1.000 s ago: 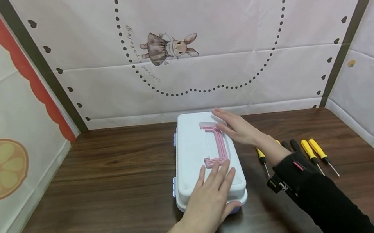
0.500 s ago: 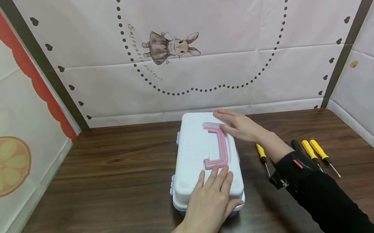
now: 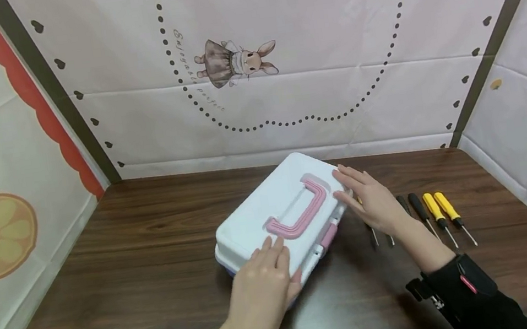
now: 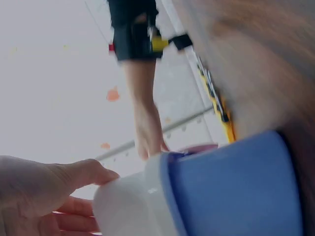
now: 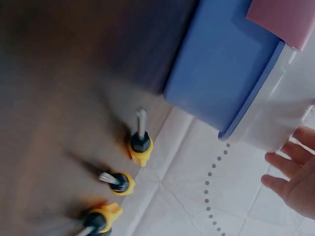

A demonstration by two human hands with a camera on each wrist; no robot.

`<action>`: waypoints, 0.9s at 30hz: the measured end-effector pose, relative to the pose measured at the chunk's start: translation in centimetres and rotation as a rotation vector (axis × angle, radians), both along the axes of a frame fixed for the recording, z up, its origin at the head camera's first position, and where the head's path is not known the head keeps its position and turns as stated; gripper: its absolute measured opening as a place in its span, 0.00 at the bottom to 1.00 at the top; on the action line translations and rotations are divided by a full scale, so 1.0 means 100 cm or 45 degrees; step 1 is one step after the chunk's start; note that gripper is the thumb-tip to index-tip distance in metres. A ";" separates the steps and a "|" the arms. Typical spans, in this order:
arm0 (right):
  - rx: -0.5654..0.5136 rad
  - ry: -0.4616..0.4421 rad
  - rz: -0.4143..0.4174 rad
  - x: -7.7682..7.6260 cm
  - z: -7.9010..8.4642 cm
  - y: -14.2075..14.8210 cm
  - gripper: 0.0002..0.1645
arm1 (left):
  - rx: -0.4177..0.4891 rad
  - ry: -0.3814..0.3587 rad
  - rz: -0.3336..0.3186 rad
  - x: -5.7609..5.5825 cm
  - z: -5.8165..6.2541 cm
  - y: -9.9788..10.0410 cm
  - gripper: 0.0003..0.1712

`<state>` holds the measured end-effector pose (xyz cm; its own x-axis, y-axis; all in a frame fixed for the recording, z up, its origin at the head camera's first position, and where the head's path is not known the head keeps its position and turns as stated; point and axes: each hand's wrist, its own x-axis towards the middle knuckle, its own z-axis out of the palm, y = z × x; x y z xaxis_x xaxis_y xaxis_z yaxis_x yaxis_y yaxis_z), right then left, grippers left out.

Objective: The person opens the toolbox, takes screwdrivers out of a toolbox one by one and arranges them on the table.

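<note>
A plastic storage box with a white lid (image 3: 254, 210) sits at an angle on the table. The lid carries a pink folding handle (image 3: 308, 217), and a pink latch (image 3: 329, 236) faces the lower right. Both wrist views show the blue base (image 4: 236, 182) beneath the lid. My left hand (image 3: 260, 290) rests on the lid's near end, fingers extended, thumb toward the latch side. At the far right corner my right hand (image 3: 373, 200) touches the lid with its fingers extended. Nothing is gripped by either hand.
To the right lie several screwdrivers in a row, among them one with a yellow handle (image 3: 446, 206) and one with a black handle (image 3: 418, 206). Part of the row is hidden behind the right hand. A printed cloth wall (image 3: 314, 96) stands behind the brown wooden table (image 3: 124, 283).
The box has turned clockwise on the table, its near end swinging left and its far end right. Both hands have moved with it, staying on the lid. More screwdrivers now show.
</note>
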<state>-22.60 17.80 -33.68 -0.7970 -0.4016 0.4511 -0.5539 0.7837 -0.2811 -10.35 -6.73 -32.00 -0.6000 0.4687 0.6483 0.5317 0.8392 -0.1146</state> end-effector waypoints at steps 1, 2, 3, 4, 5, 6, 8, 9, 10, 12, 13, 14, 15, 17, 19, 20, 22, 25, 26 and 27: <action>-0.004 0.031 -0.021 0.005 -0.001 0.001 0.31 | 0.010 -0.009 0.011 -0.001 0.001 -0.005 0.21; -0.004 0.064 -0.039 0.011 -0.002 0.002 0.32 | 0.017 -0.023 0.026 -0.002 0.001 -0.009 0.21; 0.002 0.106 -0.057 0.016 -0.003 0.002 0.32 | 0.024 -0.046 0.040 -0.003 0.002 -0.014 0.21; 0.013 0.156 -0.072 0.021 -0.004 0.002 0.33 | 0.026 -0.070 0.059 -0.004 0.003 -0.018 0.21; 0.027 0.210 -0.087 0.026 -0.005 0.001 0.34 | 0.030 -0.098 0.076 -0.005 0.004 -0.023 0.21; 0.039 0.264 -0.103 0.031 -0.006 -0.001 0.34 | 0.037 -0.132 0.094 -0.007 0.005 -0.027 0.21; 0.067 0.360 -0.137 0.040 -0.007 -0.005 0.34 | 0.050 -0.201 0.122 -0.011 0.008 -0.033 0.21; 0.079 0.398 -0.155 0.044 -0.007 -0.008 0.34 | 0.060 -0.235 0.132 -0.013 0.009 -0.036 0.20; 0.086 0.430 -0.172 0.049 -0.007 -0.011 0.34 | 0.067 -0.260 0.142 -0.016 0.010 -0.038 0.20; 0.104 0.479 -0.205 0.059 -0.008 -0.016 0.33 | 0.074 -0.292 0.153 -0.022 0.012 -0.042 0.18; 0.110 0.501 -0.217 0.063 -0.008 -0.019 0.32 | 0.074 -0.297 0.155 -0.024 0.012 -0.044 0.17; 0.114 0.517 -0.230 0.068 -0.008 -0.021 0.32 | 0.077 -0.292 0.151 -0.028 0.011 -0.046 0.17; 0.122 0.524 -0.241 0.072 -0.008 -0.024 0.31 | 0.079 -0.280 0.144 -0.030 0.010 -0.047 0.16; 0.140 0.527 -0.262 0.079 -0.007 -0.027 0.31 | 0.090 -0.242 0.123 -0.035 0.007 -0.050 0.15; 0.147 0.509 -0.272 0.083 -0.006 -0.029 0.30 | 0.118 -0.199 0.097 -0.038 0.004 -0.052 0.15; 0.149 0.495 -0.272 0.084 -0.005 -0.030 0.29 | 0.135 -0.180 0.082 -0.039 0.003 -0.053 0.14; 0.154 0.474 -0.264 0.084 -0.003 -0.031 0.28 | 0.164 -0.152 0.064 -0.040 0.001 -0.055 0.14; 0.149 0.433 -0.255 0.082 0.001 -0.031 0.26 | 0.192 -0.135 0.053 -0.041 0.000 -0.055 0.13; 0.151 0.413 -0.259 0.080 0.003 -0.032 0.25 | 0.193 -0.135 0.056 -0.042 0.000 -0.055 0.13; 0.157 0.386 -0.265 0.079 0.005 -0.032 0.25 | 0.194 -0.139 0.059 -0.043 0.001 -0.055 0.13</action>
<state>-14.75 14.56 -33.17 -0.7053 -0.3112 0.6369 -0.4228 0.9059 -0.0256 -14.70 -12.21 -31.94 -0.6892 0.3400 0.6398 0.4941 0.8665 0.0718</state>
